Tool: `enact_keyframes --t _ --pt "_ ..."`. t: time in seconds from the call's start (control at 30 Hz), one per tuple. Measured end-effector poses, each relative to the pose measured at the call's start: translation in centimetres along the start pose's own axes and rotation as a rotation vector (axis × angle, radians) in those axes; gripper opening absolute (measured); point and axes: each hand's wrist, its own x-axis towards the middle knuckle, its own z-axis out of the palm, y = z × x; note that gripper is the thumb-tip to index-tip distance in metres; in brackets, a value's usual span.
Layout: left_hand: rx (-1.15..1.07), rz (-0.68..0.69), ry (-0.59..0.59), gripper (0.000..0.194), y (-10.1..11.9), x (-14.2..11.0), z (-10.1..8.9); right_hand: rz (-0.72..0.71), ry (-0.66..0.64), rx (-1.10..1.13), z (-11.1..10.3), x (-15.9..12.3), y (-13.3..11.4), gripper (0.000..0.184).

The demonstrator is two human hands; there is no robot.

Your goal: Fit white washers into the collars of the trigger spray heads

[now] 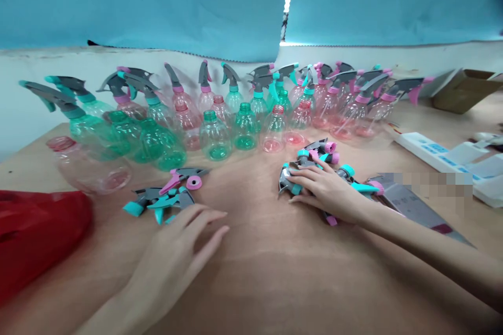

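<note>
My left hand (176, 251) hovers low over the table with its fingers apart and nothing in them. Just beyond its fingertips lies a small pile of trigger spray heads (147, 196), grey with turquoise or pink parts. My right hand (326, 188) reaches into a second pile of spray heads (348, 171). Its thumb and fingers close around a grey and turquoise spray head (286, 180), partly hidden by the hand. Open-necked bottles stand in front of both piles, among them a clear green bottle (215, 138) and a clear pink bottle (274, 131).
Behind, rows of bottles carry fitted spray heads (231, 78) along the wall. A red bag (39, 235) lies at left. On the right are a silvery packet (416, 204), white plastic trays (428, 152) and a cardboard box (466, 91). Blue cloth (157, 5) hangs above.
</note>
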Motion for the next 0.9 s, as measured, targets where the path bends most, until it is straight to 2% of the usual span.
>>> enact_keyframes --t 0.07,0.1,0.17,0.2,0.3,0.37,0.43,0.5,0.6,0.7,0.8,0.9 --pt "-0.158 -0.06 -0.139 0.018 1.6 2.0 1.2 -0.025 0.081 -0.008 -0.2 0.3 -0.6 0.027" --pt "-0.24 -0.065 -0.125 0.023 2.3 2.9 1.9 -0.037 0.126 -0.007 -0.4 0.4 -1.1 0.026" --pt "-0.36 -0.032 -0.089 0.046 3.4 4.7 3.3 -0.065 0.183 0.023 -1.3 0.6 -2.2 0.026" --pt "-0.392 -0.014 -0.09 0.05 3.7 5.5 3.9 -0.087 0.191 0.061 -1.7 0.8 -2.8 0.027" --pt "-0.516 -0.006 -0.127 0.036 3.9 6.9 4.9 -0.112 0.203 0.23 -2.6 1.3 -4.4 0.026" --pt "-0.628 -0.041 -0.165 0.026 3.8 7.0 4.9 -0.038 0.215 0.364 -2.8 1.7 -5.0 0.032" --pt "-0.751 -0.099 -0.2 0.024 3.6 6.7 4.8 0.069 0.183 0.529 -2.9 2.0 -5.2 0.043" --pt "-0.873 -0.169 -0.232 0.028 3.4 6.0 4.9 0.139 0.097 0.699 -2.9 2.2 -5.3 0.051" --pt "-1.012 -0.274 -0.249 0.037 3.1 4.8 5.3 0.117 -0.085 0.959 -2.9 2.3 -5.2 0.058" --pt "-1.086 -0.354 -0.261 0.041 2.7 4.1 5.5 0.093 -0.376 1.357 -2.6 2.3 -4.4 0.071" --pt "-1.163 -0.38 -0.33 0.045 2.5 4.0 5.3 0.144 -0.623 1.679 -2.1 2.3 -3.1 0.062" --pt "-1.277 -0.396 -0.435 0.049 2.3 4.2 5.1 0.17 -0.648 1.726 -1.4 2.4 -2.9 0.043"
